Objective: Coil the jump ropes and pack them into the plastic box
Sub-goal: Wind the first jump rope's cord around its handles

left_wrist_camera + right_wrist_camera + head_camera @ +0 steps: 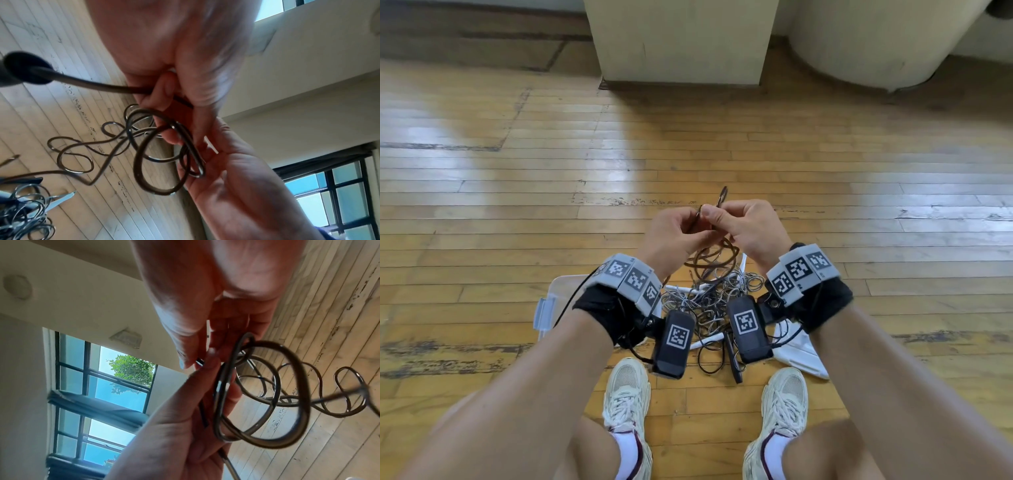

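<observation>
1. Dark brown thin jump rope (717, 258) hung in loops above the wooden floor (859, 192).
2. Left hand (676, 231) and right hand (744, 226) both pinched it.
3. Clear plastic box (548, 308) stood beside the tangled grey ropes (709, 301).

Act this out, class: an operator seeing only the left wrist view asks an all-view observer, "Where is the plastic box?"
Observer: On the floor beneath the left forearm, in the head view: the plastic box, left of the rope pile.
Operator: Its lid?
Observer: A flat white piece, maybe the lid, lies right of the pile.
Operator: And the hands?
Observer: The left hand and right hand pinch the dark rope above the pile, ahead of two pale shoes.
</observation>
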`<move>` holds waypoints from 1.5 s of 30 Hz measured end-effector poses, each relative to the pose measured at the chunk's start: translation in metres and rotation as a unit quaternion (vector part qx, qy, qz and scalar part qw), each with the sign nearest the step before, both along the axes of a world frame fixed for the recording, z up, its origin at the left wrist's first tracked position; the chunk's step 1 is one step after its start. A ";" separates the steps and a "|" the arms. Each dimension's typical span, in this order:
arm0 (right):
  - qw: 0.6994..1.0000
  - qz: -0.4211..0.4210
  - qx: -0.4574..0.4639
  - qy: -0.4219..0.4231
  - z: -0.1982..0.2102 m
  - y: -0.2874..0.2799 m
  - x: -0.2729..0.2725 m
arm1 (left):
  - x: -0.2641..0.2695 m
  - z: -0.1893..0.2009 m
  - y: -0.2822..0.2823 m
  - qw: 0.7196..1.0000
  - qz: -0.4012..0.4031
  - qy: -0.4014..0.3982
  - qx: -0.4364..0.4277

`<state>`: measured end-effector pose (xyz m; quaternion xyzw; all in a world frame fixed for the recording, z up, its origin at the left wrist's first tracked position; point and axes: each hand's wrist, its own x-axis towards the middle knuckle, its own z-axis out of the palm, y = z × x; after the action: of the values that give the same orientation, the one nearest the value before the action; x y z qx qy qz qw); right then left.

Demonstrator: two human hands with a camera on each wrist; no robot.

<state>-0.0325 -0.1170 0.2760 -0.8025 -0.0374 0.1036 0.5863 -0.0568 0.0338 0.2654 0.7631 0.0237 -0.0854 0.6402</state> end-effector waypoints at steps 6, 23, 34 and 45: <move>0.992 0.098 -0.019 0.080 -0.003 0.003 0.002 | 0.005 -0.002 0.008 0.995 0.097 0.021 -0.006; 0.947 0.076 -0.302 0.074 -0.001 -0.029 0.010 | 0.016 0.000 0.029 0.967 0.239 0.067 -0.063; 0.950 0.230 -0.194 0.078 0.001 0.001 0.000 | 0.012 0.008 0.018 0.976 0.140 0.058 -0.155; 0.984 0.119 -0.126 -0.044 0.000 0.007 0.000 | 0.007 -0.001 0.015 0.980 0.040 0.112 -0.162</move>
<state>-0.0329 -0.1101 0.2756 -0.8636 -0.1447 0.1413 0.4618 -0.0497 0.0485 0.2639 0.6335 0.1119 -0.1472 0.7513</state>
